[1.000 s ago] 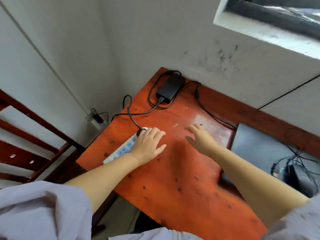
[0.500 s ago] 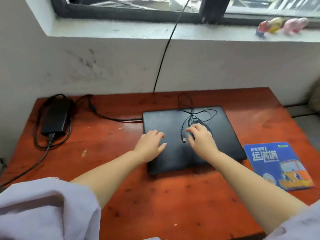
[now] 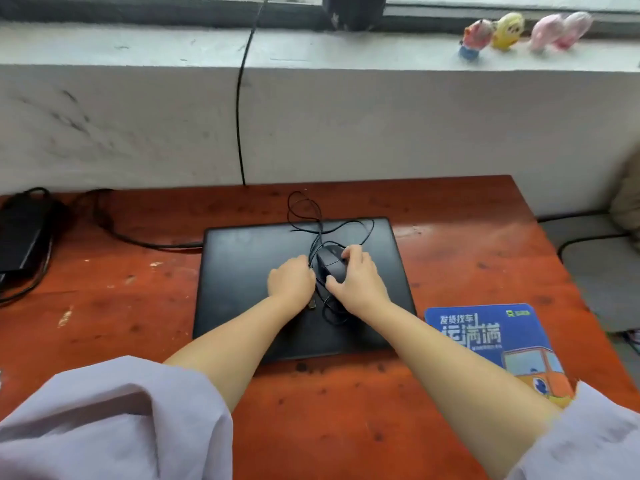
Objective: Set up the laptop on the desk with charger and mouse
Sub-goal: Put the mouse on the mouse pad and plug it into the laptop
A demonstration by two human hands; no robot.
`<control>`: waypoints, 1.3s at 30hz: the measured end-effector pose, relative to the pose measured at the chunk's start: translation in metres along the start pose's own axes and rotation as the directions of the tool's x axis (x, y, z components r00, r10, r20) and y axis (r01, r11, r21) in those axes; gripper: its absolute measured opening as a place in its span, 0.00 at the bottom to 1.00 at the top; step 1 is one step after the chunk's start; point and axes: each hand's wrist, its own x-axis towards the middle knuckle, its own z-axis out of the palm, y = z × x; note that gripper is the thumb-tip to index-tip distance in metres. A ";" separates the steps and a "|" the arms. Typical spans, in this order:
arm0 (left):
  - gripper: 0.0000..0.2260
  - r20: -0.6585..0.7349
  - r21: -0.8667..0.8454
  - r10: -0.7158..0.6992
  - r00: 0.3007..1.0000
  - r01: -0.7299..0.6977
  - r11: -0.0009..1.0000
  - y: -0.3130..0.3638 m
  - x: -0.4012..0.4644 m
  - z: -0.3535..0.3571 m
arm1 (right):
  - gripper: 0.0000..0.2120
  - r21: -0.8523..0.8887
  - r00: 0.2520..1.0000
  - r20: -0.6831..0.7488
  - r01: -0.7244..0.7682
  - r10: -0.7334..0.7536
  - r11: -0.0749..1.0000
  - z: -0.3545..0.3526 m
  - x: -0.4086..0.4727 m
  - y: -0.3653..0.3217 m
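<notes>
A closed black laptop (image 3: 249, 271) lies flat in the middle of the red-brown desk (image 3: 104, 317). On its lid sits a black wired mouse (image 3: 330, 263), its thin cable (image 3: 311, 216) looped toward the back and its USB plug (image 3: 312, 304) lying near my wrists. My right hand (image 3: 358, 278) grips the mouse from the right side. My left hand (image 3: 292, 280) is closed at the cable just left of the mouse. The black charger brick (image 3: 20, 230) rests at the desk's far left, and its cord (image 3: 138, 240) runs to the laptop's left rear edge.
A blue mouse pad (image 3: 485, 334) with an orange truck picture lies right of the laptop. A grey wall and window sill (image 3: 311, 53) stand behind the desk, with small toy figures (image 3: 509, 29) on the sill. A black wire (image 3: 239, 109) hangs down the wall.
The view swung from the power strip at the desk's left end to the laptop. Both hands moved onto the lid, and my right hand closed around the mouse.
</notes>
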 end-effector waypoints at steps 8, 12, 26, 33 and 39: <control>0.08 0.362 -0.724 -0.045 0.931 0.311 0.615 0.108 0.016 0.009 | 0.19 0.078 0.962 -0.266 -0.050 0.069 0.996 -0.090 -0.013 0.078; 0.09 0.374 -0.826 -0.027 0.927 0.347 0.444 0.170 0.027 0.017 | 0.18 -0.012 0.914 -0.396 -0.106 0.093 0.994 -0.122 -0.044 0.132; 0.11 0.057 -0.983 0.036 0.998 0.050 0.178 0.254 0.066 -0.025 | 0.21 -0.047 0.777 -0.396 -0.550 0.490 0.834 -0.096 -0.130 0.230; 0.13 0.181 -0.765 0.395 0.901 -0.123 0.632 0.239 0.036 0.022 | 0.19 -0.049 0.772 -0.389 -0.562 0.503 0.826 -0.104 -0.122 0.218; 0.13 0.422 -0.324 0.649 0.633 -0.563 0.760 0.228 0.019 0.019 | 0.13 -0.031 0.949 -0.313 0.014 -0.023 0.999 -0.141 -0.051 0.156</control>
